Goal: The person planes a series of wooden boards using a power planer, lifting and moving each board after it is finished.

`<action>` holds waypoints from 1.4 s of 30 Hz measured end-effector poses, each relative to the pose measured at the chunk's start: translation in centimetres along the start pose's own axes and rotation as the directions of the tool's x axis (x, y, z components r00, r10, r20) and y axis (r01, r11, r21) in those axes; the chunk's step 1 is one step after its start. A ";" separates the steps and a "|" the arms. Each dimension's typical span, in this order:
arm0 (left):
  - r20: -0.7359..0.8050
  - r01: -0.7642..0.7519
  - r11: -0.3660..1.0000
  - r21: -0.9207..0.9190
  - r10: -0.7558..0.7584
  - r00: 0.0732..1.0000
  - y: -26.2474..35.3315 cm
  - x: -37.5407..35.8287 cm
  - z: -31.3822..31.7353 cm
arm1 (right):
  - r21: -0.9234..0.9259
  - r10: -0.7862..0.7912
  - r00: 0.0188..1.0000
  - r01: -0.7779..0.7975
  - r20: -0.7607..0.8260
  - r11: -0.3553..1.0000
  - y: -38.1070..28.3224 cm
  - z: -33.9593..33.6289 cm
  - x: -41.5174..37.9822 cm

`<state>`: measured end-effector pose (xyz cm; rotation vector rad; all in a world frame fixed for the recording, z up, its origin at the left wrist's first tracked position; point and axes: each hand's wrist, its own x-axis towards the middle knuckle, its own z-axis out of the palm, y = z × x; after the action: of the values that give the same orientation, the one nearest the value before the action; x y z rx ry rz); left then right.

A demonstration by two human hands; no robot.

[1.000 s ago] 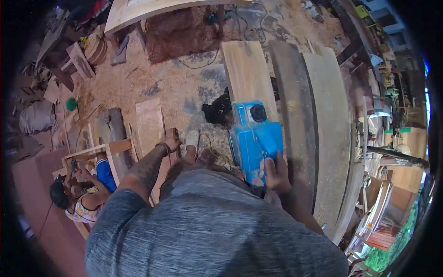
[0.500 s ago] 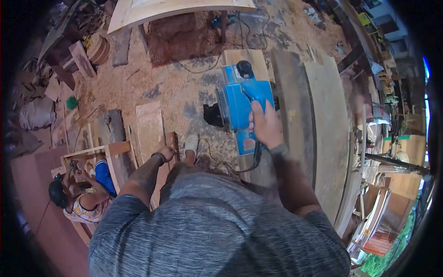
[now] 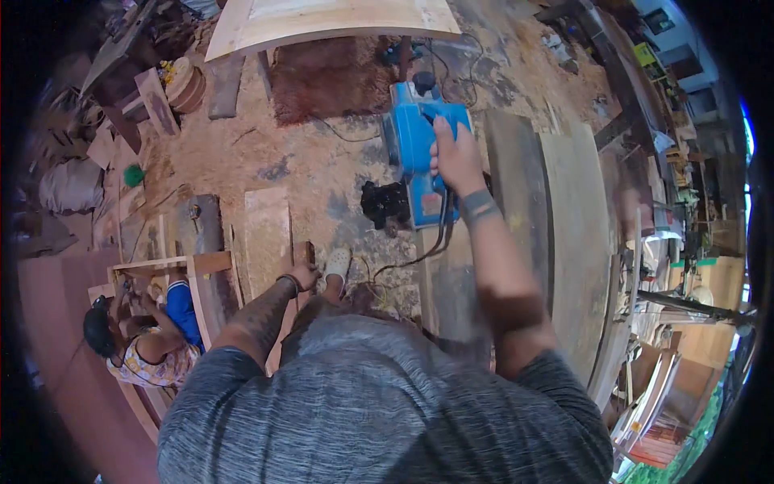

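My right hand is wrapped round the rear handle of a blue electric planer, which has a black front knob. The planer rests over the far part of a long wooden board, and its dark cord trails back toward me. My left hand is closed beside my knee, next to the end of a narrow piece of wood. What its fingers hold, if anything, is hidden.
Two long planks lie to the right. Ahead stands a table with a pale wooden top. Shavings cover the floor, with a black object near the planer. Another person sits at left by a wooden frame.
My right hand has pushed the planer forward along the board, away from me, and my arm is straighter. The left hand has shifted slightly right. My view has tilted a little.
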<state>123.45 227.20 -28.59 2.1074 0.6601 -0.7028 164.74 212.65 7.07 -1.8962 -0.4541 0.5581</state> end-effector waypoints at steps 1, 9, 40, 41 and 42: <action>0.005 -0.025 1.000 0.006 0.025 1.000 0.4 -0.4 -0.4 | 0.022 -0.026 0.999 0.026 0.018 0.999 -0.3 0.3 1.9; -0.095 -0.062 0.993 0.105 0.072 0.993 3.6 -3.7 -6.5 | 0.065 -0.146 0.988 0.150 -0.056 0.987 -2.4 -0.4 5.3; 0.611 -0.886 -0.376 -0.270 0.644 -0.460 52.2 -13.5 7.6 | 0.021 0.413 0.544 -0.586 -0.730 0.810 -0.1 -4.3 -55.6; 0.603 -0.844 -0.425 -0.326 0.594 -0.532 52.1 -12.9 8.3 | 0.010 0.406 0.558 -0.580 -0.724 0.815 -0.1 -4.5 -56.4; 0.622 -0.798 -0.495 -0.343 0.517 -0.588 52.9 -13.3 8.1 | 0.024 0.417 0.570 -0.571 -0.708 0.821 -0.4 -4.9 -57.1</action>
<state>146.70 189.10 3.77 1.4721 -2.0886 -0.2513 120.77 177.74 18.82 -2.2725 0.5761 0.1045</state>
